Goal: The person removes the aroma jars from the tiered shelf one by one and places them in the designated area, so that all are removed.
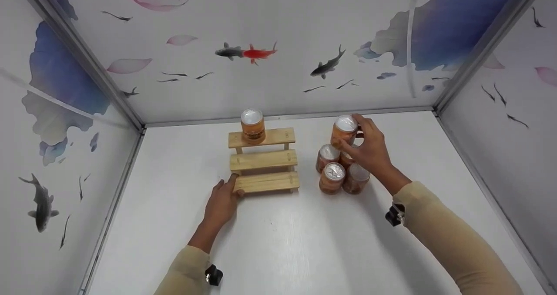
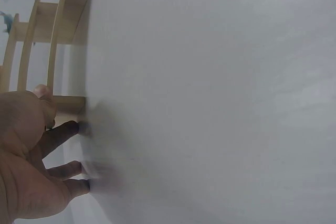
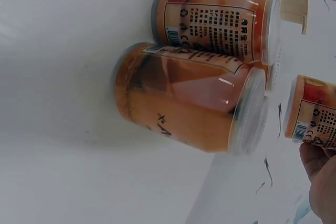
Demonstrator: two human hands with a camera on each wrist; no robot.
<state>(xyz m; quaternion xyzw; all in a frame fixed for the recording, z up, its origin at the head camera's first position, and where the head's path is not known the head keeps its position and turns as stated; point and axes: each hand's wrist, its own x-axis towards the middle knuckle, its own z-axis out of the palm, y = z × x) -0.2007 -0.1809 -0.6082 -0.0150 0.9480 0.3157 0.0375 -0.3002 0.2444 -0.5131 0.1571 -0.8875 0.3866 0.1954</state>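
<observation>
A small three-step wooden stand (image 1: 266, 182) stands on the white table. At the left end of its lowest step, my left hand (image 1: 222, 201) grips the board between thumb and fingers. In the left wrist view its other fingers (image 2: 65, 170) reach down to the tabletop. An orange-labelled can (image 1: 252, 127) with a silvery lid sits on the top step, left of its middle. My right hand (image 1: 370, 145) holds a matching can (image 1: 343, 129) upright by its sides, raised above the group. Below it several like cans (image 1: 333, 179) stand close together, right of the stand.
White panels (image 1: 278, 82) painted with fish and petals enclose the table at the back and both sides. Metal edging (image 1: 100, 251) runs along the left side. The clustered cans (image 3: 184, 100) stand just below the raised right hand.
</observation>
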